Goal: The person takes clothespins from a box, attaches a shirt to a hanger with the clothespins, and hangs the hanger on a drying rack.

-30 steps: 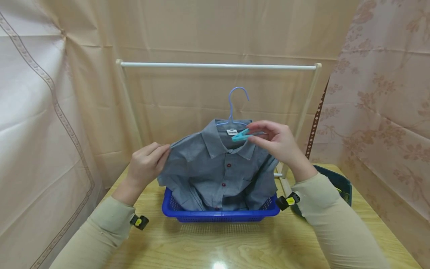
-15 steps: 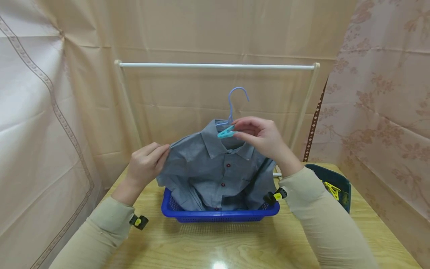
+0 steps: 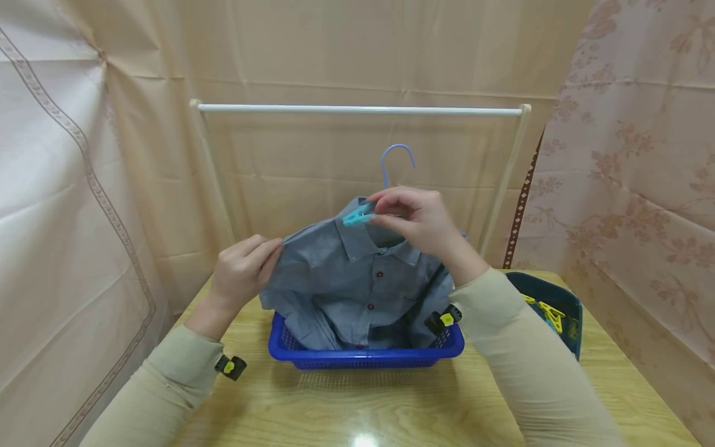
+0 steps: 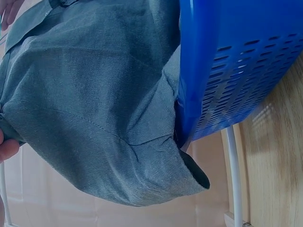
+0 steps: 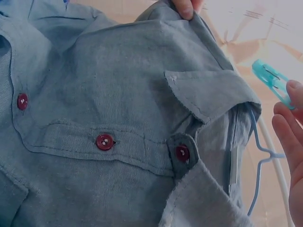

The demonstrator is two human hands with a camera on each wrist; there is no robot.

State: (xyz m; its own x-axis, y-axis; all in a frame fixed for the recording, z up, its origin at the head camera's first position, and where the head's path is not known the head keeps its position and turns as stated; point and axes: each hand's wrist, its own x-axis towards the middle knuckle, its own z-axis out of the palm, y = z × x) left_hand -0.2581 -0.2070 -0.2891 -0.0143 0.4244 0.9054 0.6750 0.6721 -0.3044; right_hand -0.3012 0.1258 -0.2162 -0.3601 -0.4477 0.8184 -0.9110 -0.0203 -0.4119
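Note:
A grey-blue button-up shirt [image 3: 346, 279] sits on a purple-blue hanger [image 3: 398, 146], its lower part down in a blue plastic basket [image 3: 365, 359]. My left hand [image 3: 241, 273] pinches the shirt's shoulder at the left. Between thumb and fingers of my right hand [image 3: 419, 220] is a turquoise clothespin [image 3: 359, 215], held over the collar's left side and overlapping it in the head view. In the right wrist view the clothespin [image 5: 272, 81] shows a gap from the collar [image 5: 213, 92]. My right hand hides the lower part of the hanger's hook in the head view.
Behind the basket stands a rack with a white horizontal bar [image 3: 357, 110]. At the right of the wooden table [image 3: 391, 410], partly behind my right sleeve, a dark green bin [image 3: 566, 304] holds yellow clothespins [image 3: 552, 315]. Fabric curtains [image 3: 313, 49] enclose the table.
My right hand has moved left with the clothespin, from the collar's right side across to its left. The left hand keeps its hold on the shoulder in the same place.

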